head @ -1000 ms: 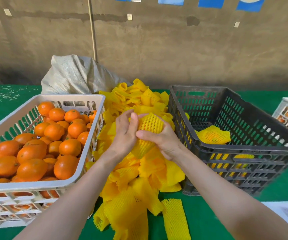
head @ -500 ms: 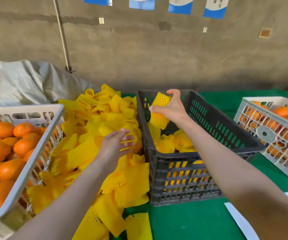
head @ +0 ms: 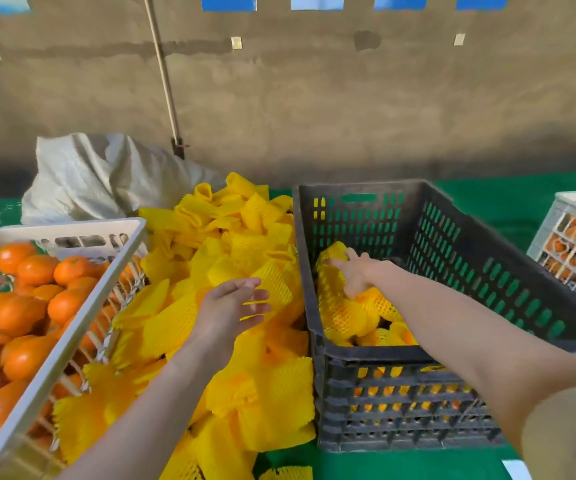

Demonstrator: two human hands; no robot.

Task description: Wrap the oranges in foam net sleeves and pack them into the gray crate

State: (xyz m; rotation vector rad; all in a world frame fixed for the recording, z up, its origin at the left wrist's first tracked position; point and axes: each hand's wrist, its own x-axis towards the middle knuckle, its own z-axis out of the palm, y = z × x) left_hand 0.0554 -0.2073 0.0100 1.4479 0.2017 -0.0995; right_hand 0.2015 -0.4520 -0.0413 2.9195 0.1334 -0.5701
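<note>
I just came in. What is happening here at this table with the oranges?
A person is packing oranges. The right hand reaches into the dark gray slatted plastic crate, its fingers spread on an orange wrapped in a yellow foam net sleeve; a few more wrapped oranges lie beside it. The left hand hovers, open, over the heap of loose yellow foam net sleeves between the crates. The white plastic crate on the left holds many bare oranges.
</note>
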